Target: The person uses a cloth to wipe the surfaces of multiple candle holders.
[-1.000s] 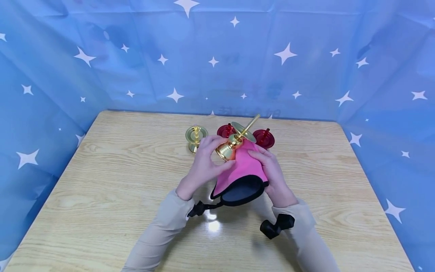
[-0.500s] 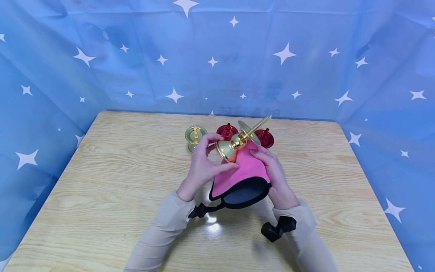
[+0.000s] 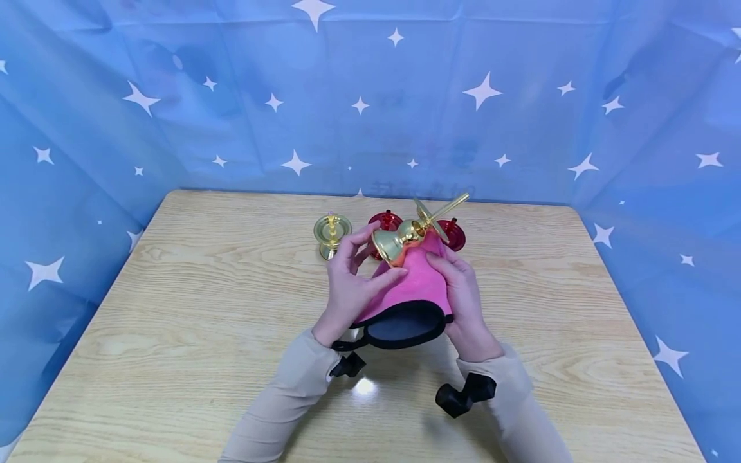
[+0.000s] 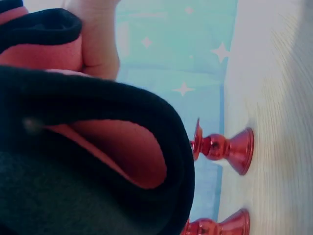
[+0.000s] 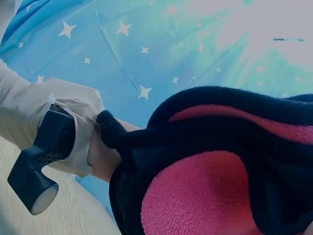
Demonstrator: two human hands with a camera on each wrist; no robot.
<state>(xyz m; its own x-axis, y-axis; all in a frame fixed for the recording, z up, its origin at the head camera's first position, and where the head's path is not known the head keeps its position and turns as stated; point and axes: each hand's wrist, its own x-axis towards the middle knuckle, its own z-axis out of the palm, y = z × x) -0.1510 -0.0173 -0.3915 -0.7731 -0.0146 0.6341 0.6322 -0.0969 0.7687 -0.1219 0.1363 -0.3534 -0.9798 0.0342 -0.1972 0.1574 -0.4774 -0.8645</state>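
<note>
My left hand (image 3: pixel 350 292) grips a gold candlestick (image 3: pixel 389 244) by its flared base, thumb below and fingers above. The candlestick is tilted, its dish and long thin spike pointing up to the right. My right hand (image 3: pixel 465 299) holds a pink fleecy cloth (image 3: pixel 421 283) with black edging against the candlestick's underside. The cloth hangs down between the hands, its dark lower fold facing me. In both wrist views the cloth's black edging (image 4: pixel 164 100) and pink pile (image 5: pixel 200 196) fill much of the picture. Most of my right fingers are hidden behind the cloth.
Another gold candlestick (image 3: pixel 332 233) stands on the wooden table (image 3: pixel 202 308) behind my left hand. Two red candlesticks stand behind the held one, one on the left (image 3: pixel 386 220) and one on the right (image 3: pixel 454 236). A blue starry curtain (image 3: pixel 370 103) borders the table.
The gold candlestick has tipped further over to the right, its spike swinging rightward. The cloth's lower edge has shifted slightly left. Both hands keep their hold.
</note>
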